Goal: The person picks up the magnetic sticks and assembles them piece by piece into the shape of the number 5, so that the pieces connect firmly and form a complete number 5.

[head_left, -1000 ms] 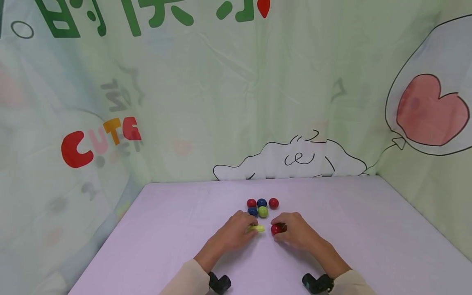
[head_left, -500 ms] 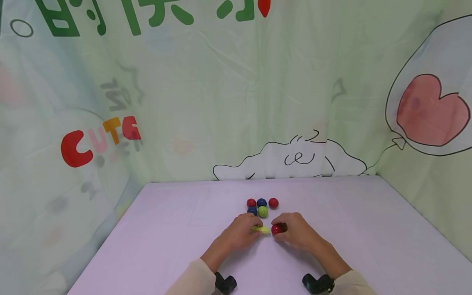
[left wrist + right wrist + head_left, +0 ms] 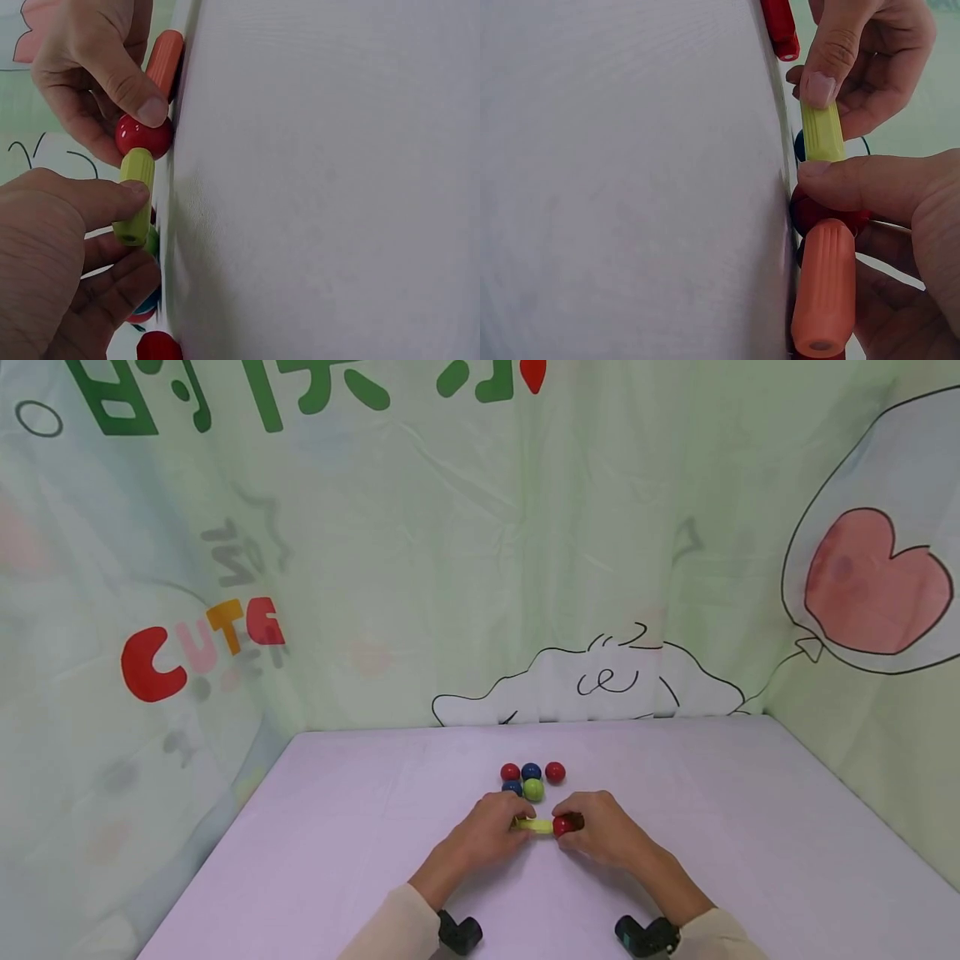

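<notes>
Left hand (image 3: 486, 828) pinches yellow rod (image 3: 137, 166), right hand (image 3: 606, 828) pinches red ball (image 3: 141, 138); both likely light, stiff; grip rod mid-length.

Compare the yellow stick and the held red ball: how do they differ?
The yellow stick is long and grooved; the red ball is round and shiny. The yellow stick is in the left grip, the red ball in the right grip. Both are held, apparently touching.
</notes>
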